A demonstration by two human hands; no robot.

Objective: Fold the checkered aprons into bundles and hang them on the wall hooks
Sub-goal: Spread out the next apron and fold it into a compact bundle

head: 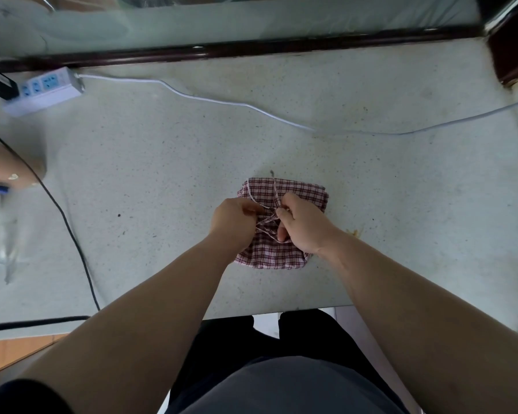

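Note:
A red-and-white checkered apron (299, 191) lies folded into a small square bundle on the pale speckled table (168, 180). Its thin white ties (268, 218) cross over the top of the bundle. My left hand (232, 221) pinches one tie at the bundle's left side. My right hand (304, 224) grips the other tie just to the right, its thumb pressing down on the cloth. The two hands almost touch over the bundle's middle. No wall hooks are in view.
A white power strip (47, 89) sits at the far left, its white cable (222, 101) running across the table's back. A black cable (69, 231) trails down the left side. Another person's arm (9, 165) shows at the left edge. A dark wooden frame (251, 47) borders the back.

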